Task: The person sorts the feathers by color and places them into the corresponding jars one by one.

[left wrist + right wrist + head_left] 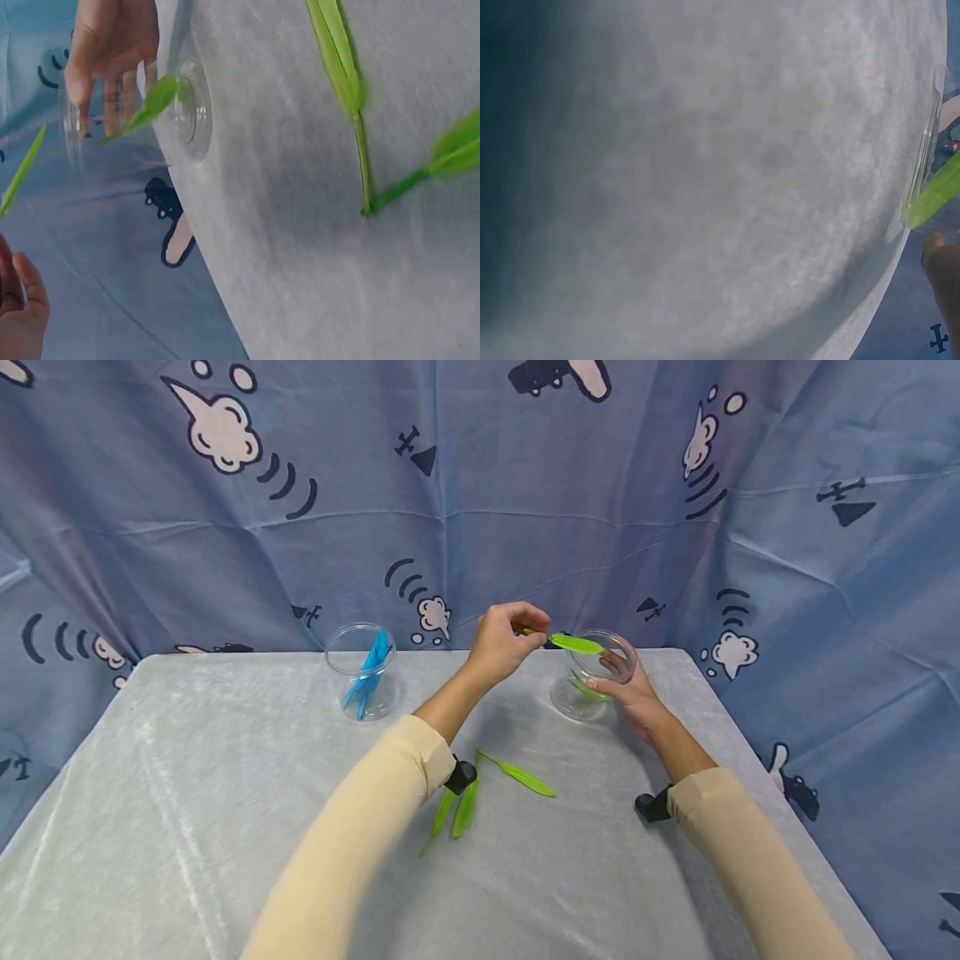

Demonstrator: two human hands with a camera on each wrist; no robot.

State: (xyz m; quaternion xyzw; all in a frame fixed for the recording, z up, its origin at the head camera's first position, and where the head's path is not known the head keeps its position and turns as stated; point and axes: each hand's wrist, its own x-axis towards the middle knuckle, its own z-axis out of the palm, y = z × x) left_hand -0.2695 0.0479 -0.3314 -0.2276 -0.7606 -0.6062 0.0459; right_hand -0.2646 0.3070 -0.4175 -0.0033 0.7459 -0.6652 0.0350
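My left hand (504,639) pinches the stem end of a green feather (576,644) between thumb and fingers. Its broad end reaches over the mouth of a clear plastic cup (577,710). My right hand (633,693) grips that cup round its side, thumb at the front and fingers behind the clear wall. Another green feather (157,97) lies inside the cup, seen through its wall in the left wrist view. On the table near my left forearm lie three more green feathers (528,779); my sleeve and wrist camera partly cover them.
A second clear cup (339,681) holding several blue feathers (367,672) stands at the back left of the table. The white cloth (225,793) covers the tabletop. A blue patterned curtain (495,468) hangs right behind the back edge and along the sides.
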